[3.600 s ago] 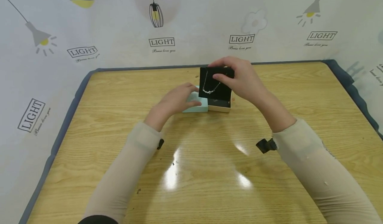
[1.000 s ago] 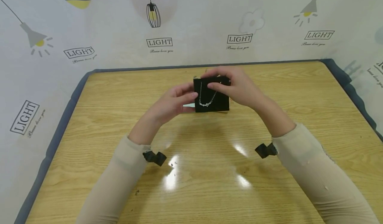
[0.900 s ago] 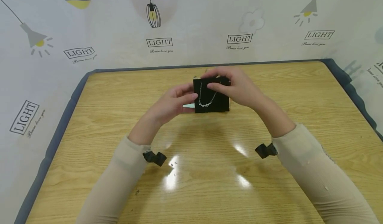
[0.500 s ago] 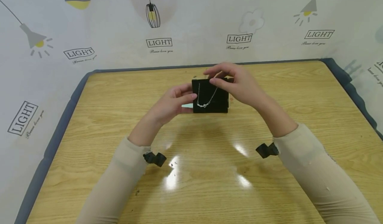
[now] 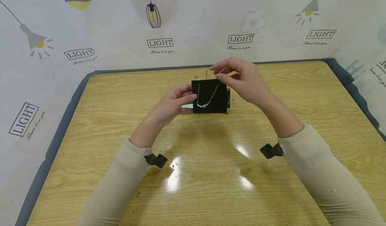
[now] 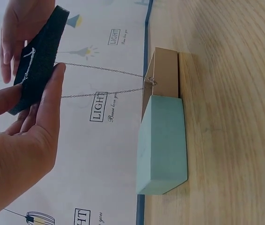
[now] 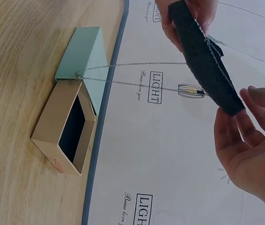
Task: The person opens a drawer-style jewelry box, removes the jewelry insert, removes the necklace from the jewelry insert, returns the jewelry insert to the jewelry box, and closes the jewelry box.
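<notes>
A black square pad (image 5: pixel 214 93) with a silver necklace (image 5: pixel 203 105) across its front stands tilted above the table. My left hand (image 5: pixel 170 105) pinches its left side, thumb in front and fingers behind. My right hand (image 5: pixel 245 81) is at the upper right corner, fingers loosely bent. Contact with the pad is uncertain, and I see no grip. From the pad's rear, chain strands (image 6: pixel 99 69) hang to a clasp (image 7: pixel 78 75) near the box. Behind the pad lies a box with a mint cover (image 7: pixel 78 51) and an open beige part (image 7: pixel 53 112), dark inside.
The box rests on a wood-grain table (image 5: pixel 205 172) near its back edge, mostly hidden by the pad in the head view. A pale printed backdrop (image 5: pixel 199 14) rises behind the table. Black wrist cameras (image 5: pixel 271 151) sit at both cuffs.
The pad, first held up by my right hand, has come lower, and my left hand has taken its left side. My right thumb has slid off its face, up and right.
</notes>
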Motion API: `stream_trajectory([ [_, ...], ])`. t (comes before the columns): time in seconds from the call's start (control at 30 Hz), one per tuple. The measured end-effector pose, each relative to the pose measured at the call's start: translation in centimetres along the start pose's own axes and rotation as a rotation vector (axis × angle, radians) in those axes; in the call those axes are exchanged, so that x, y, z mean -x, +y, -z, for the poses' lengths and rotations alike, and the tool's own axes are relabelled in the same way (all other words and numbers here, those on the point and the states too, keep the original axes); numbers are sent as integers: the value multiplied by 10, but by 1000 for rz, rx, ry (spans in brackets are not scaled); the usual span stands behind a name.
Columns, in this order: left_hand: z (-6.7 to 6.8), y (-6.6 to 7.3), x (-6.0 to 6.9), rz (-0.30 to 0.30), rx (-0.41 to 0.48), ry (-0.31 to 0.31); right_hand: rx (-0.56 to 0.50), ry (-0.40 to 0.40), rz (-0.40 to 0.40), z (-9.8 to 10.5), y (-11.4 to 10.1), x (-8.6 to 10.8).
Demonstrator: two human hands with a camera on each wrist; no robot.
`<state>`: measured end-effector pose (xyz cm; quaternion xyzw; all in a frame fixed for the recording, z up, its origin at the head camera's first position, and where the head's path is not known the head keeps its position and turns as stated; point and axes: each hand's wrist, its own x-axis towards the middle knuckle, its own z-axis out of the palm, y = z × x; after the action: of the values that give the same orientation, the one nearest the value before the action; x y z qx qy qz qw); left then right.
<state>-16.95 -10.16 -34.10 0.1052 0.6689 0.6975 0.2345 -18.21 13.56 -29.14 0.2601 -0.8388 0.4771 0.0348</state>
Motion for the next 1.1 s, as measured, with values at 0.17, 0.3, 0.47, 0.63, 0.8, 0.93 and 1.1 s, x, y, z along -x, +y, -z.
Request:
stream_trajectory([
  [0.17,1,-1,0,6,-20,8,5,9,10,1,-1,0],
  [0.3,1,-1,0,18,-33,28,14,29,12,2,-2,0],
  [0.47,0,-1,1,27,-39,57,25,88,0,0,-3,-1],
  [0.63,0,-1,2,30,-30,79,-18,97,-16,-1,-9,1],
  [0.8,-1,-2,1,18,6,100,-49,58,-26,-3,-16,5],
  [0.93,-3,-3,0,-3,20,107,-85,22,-45,-5,-19,5],
  [1.1,-3,-3,1,-13,24,115,-120,-19,-79,-10,-21,5],
])
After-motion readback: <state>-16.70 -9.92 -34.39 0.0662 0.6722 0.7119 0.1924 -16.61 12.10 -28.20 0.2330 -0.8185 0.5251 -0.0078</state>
